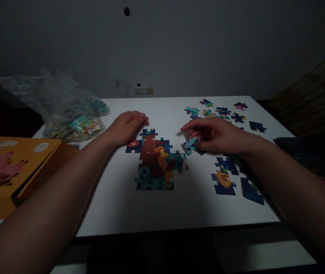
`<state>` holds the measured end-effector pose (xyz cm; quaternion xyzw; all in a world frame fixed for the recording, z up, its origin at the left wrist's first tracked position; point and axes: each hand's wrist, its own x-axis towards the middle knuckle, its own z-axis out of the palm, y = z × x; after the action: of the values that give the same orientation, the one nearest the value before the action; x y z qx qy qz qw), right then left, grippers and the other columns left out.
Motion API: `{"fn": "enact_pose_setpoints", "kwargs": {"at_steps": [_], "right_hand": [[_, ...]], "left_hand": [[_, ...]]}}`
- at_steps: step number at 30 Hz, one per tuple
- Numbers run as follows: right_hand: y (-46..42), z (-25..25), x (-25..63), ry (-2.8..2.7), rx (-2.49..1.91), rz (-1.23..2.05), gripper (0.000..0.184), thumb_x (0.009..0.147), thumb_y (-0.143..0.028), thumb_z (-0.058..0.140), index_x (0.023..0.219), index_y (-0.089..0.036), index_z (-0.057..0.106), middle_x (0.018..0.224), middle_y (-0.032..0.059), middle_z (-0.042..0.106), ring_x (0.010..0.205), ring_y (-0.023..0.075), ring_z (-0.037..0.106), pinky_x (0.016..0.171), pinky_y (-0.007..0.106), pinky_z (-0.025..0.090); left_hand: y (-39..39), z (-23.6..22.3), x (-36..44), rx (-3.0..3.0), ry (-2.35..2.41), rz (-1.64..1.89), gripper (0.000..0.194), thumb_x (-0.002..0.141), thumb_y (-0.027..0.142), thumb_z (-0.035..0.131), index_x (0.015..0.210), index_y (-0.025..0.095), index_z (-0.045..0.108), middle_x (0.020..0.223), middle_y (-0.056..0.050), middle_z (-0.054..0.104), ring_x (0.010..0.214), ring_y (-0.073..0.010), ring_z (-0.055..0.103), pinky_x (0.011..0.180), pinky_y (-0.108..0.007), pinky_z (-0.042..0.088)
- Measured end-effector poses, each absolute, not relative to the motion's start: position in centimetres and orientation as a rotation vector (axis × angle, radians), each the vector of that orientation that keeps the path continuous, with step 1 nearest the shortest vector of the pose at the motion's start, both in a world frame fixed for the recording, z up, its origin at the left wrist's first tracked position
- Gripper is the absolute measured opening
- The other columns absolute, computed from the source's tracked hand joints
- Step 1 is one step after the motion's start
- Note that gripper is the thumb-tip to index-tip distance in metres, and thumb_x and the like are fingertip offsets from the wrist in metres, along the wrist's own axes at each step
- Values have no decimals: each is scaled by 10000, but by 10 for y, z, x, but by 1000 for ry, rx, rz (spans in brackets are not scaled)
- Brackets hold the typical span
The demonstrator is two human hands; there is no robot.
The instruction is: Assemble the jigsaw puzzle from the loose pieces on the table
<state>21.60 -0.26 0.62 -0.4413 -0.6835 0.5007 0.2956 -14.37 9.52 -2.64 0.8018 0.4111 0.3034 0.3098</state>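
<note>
My right hand (pixel 216 134) pinches a teal puzzle piece (pixel 191 145) with dark spots between thumb and fingers, its index finger stretched to the left. That piece is tilted just above the table, to the right of a partly joined puzzle (pixel 153 161). The joined part shows a brown shape, an orange and yellow figure, and teal leaves. My left hand (pixel 126 127) rests on the table at the upper left of the joined puzzle, fingers curled in with nothing visible in them. Under and beside my right hand lie loose pieces, including one with a yellow bird (pixel 224 182).
Several loose pieces (pixel 239 117) are spread over the back right of the white table (pixel 116 213). On the left stand a clear plastic bag (pixel 73 114) of more pieces and an orange box (pixel 36 152). A grey wall (pixel 185 49) rises behind the table.
</note>
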Motion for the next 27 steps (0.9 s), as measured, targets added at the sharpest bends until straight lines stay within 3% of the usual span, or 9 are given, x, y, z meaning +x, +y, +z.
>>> {"fn": "enact_pose_setpoints", "kwargs": {"at_steps": [3, 10, 14, 18, 23, 27], "right_hand": [[-4, 2, 212, -1859, -1112, 1336, 551, 788, -206, 999, 1331, -264, 926, 1077, 69, 883, 815, 191, 782, 697, 324, 661], [-7, -1, 206, -1916, -1030, 1301, 492, 938, -266, 935, 1428, -272, 899, 1178, 103, 938, 1024, 282, 890, 863, 429, 730], [-8, -1, 208, -1909, -1007, 1292, 629, 999, -283, 933, 1616, -309, 813, 1308, 120, 939, 1257, 325, 890, 1090, 519, 714], [-8, -3, 206, -1813, -1010, 1410, 646, 1064, -477, 936, 1668, -321, 772, 1344, 120, 938, 1351, 330, 865, 1212, 550, 654], [-9, -5, 207, -1684, -1089, 1502, 739, 1067, -799, 850, 1621, -312, 802, 1353, 132, 940, 1365, 359, 847, 1174, 529, 638], [-7, -7, 209, -1637, -1069, 1567, 706, 1061, -853, 825, 1558, -352, 834, 1356, 109, 943, 1378, 351, 843, 1187, 507, 631]], "left_hand": [[97, -28, -144, 2126, 1082, 808, 425, 1104, 533, 579, 953, 276, 882, 1238, -147, 901, 1257, -372, 811, 1261, -579, 582], [95, -30, -143, 2095, 1085, 853, 428, 1110, 508, 569, 956, 259, 882, 1227, -139, 906, 1234, -363, 820, 1252, -569, 582], [94, -28, -142, 2110, 1090, 839, 419, 1112, 496, 569, 957, 266, 883, 1211, -134, 910, 1233, -360, 820, 1232, -560, 583], [97, -30, -143, 2127, 1080, 845, 412, 1118, 486, 572, 954, 272, 884, 1192, -132, 908, 1213, -351, 823, 1212, -552, 597], [99, -32, -144, 2141, 1063, 851, 421, 1131, 510, 580, 967, 279, 892, 1175, -132, 907, 1189, -346, 826, 1196, -552, 604], [98, -31, -144, 2144, 1078, 845, 420, 1131, 498, 580, 969, 272, 895, 1176, -131, 914, 1189, -343, 823, 1209, -560, 598]]}}
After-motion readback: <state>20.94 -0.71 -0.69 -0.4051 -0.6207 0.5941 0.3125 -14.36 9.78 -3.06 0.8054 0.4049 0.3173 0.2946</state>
